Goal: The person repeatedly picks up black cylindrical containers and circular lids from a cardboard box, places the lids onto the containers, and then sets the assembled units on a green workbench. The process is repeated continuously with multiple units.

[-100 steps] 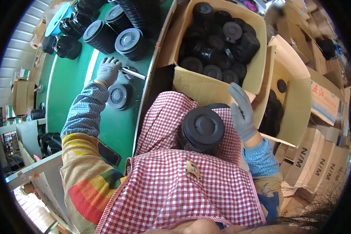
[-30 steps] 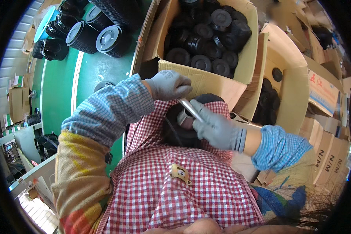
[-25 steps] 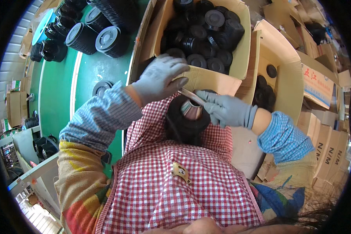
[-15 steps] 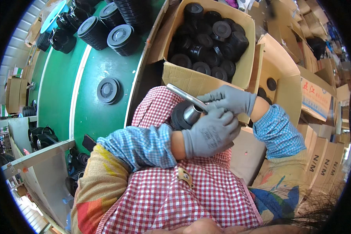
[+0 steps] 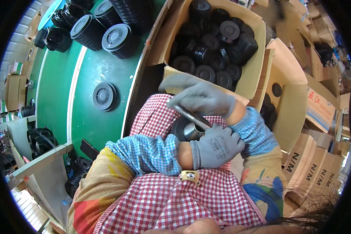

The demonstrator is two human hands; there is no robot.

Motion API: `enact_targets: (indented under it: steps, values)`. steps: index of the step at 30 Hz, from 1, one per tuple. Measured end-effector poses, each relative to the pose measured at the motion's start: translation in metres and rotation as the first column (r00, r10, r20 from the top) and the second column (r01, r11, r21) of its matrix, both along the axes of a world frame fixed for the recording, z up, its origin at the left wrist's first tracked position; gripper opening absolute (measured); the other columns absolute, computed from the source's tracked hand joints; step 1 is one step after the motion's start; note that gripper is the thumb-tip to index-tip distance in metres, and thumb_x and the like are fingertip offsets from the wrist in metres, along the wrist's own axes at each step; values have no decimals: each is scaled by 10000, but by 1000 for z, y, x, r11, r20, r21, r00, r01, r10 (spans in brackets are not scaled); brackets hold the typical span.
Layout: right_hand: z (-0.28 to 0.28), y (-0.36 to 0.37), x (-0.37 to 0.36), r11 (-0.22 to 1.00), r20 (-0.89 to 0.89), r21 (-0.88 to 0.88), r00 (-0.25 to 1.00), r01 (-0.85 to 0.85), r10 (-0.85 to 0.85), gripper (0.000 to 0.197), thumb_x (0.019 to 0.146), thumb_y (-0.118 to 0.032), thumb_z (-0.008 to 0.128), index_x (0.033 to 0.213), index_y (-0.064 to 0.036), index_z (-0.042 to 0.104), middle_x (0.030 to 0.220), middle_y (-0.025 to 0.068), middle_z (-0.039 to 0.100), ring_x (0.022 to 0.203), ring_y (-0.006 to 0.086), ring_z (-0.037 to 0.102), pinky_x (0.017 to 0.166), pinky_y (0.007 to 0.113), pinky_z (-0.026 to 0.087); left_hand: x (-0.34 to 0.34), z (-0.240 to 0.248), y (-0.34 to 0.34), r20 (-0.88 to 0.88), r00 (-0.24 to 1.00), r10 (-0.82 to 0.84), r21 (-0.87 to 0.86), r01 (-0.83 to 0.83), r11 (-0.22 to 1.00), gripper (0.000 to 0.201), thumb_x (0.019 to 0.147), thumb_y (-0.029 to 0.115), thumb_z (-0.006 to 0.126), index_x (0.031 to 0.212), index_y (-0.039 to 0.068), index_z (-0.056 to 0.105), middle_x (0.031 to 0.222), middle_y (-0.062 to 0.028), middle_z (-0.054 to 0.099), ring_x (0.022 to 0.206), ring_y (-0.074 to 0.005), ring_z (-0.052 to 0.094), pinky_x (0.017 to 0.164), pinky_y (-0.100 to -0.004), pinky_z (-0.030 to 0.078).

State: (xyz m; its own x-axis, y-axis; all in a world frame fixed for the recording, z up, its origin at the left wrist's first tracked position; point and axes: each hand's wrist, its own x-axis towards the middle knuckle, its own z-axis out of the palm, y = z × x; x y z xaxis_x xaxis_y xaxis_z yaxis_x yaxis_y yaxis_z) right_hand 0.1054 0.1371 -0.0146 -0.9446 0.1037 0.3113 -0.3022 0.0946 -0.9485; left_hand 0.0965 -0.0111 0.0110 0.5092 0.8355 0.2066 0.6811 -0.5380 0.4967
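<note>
My left hand [image 5: 217,148], in a grey glove, is closed around the lower end of a shiny metal bar [image 5: 192,117] above my lap. What else its fingers cover is hidden. Beneath the bar, a silver cone-shaped metal piece [image 5: 192,132] stands against a black round part [image 5: 177,126]. My right hand [image 5: 201,95], also gloved and smeared by motion, has its fingers stretched out and apart over the bar's upper end. Whether it touches the bar is unclear.
A cardboard box [image 5: 257,66] full of black round parts stands just beyond my hands, with another open carton [image 5: 292,89] to its right. On the green table [image 5: 85,121] at left lie a black disc [image 5: 104,96], several stacks of black lids [image 5: 117,38] and a phone-like dark slab [image 5: 89,149].
My right hand has left its place beside the left hand and swung left to the bar's upper end, fingers straightening. My left hand and the bar have shifted slightly down.
</note>
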Motion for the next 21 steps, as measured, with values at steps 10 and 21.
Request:
enact_targets:
  steps: [10,21]
  values:
    - [-35,-15,9,898,-273,275,924,342,-268,128,838,-61,642,747,-30,557,783,89,567,818,292,606,818,456,486,-40,0,5,327,909,-257,21,265,964,187,793,331,650,862,160,621,793,13,609,737,-185,630,653,-367,475]
    - [-26,-36,83,547,44,645,688,534,-724,426,966,-431,563,689,-111,615,720,54,624,712,279,562,719,392,442,-126,-16,0,849,425,-314,134,403,905,265,863,160,736,640,115,601,631,-27,579,706,-225,660,1071,-564,409]
